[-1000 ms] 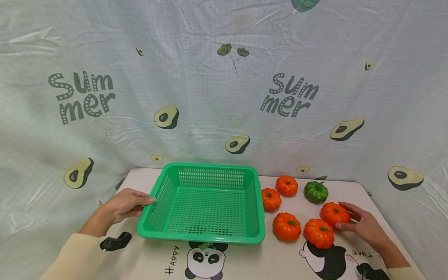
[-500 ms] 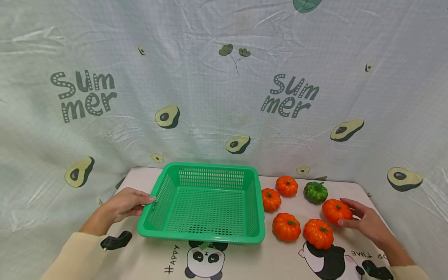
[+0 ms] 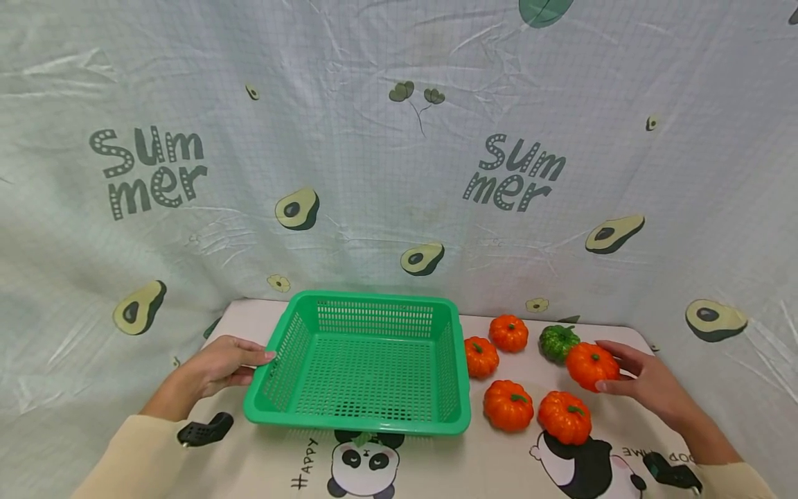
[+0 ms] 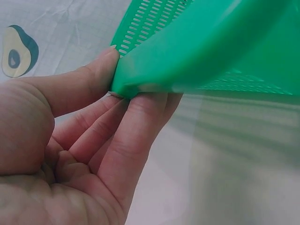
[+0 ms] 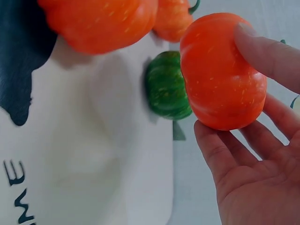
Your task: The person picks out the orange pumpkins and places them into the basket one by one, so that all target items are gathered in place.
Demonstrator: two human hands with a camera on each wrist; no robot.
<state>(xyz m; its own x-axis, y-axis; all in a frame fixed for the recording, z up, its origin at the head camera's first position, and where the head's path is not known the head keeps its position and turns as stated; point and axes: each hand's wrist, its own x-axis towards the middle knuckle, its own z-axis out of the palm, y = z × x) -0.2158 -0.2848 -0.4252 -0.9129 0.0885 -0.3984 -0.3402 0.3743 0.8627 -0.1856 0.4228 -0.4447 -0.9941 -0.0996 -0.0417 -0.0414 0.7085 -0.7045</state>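
My left hand (image 3: 221, 367) pinches the left rim of a green plastic basket (image 3: 357, 427), thumb over the edge and fingers beneath it in the left wrist view. Nothing lies inside the basket. At the right, my right hand (image 3: 648, 384) grips a small orange pumpkin (image 3: 592, 367) between thumb and fingers. That pumpkin is lifted off the table and partly overlaps a green pumpkin (image 3: 557, 344) behind it. In the right wrist view the held pumpkin (image 5: 222, 75) shows its ribbed side, the fingers under it and the thumb on top.
Several more orange pumpkins stand right of the basket: one at the back (image 3: 508, 333), one by the basket wall (image 3: 481, 357), and two in front, including the nearer one (image 3: 564, 418). A printed curtain (image 3: 361, 152) hangs behind the table.
My right hand has raised the orange pumpkin from beside the front one and carried it back toward the green pumpkin. The left hand and basket have stayed put.
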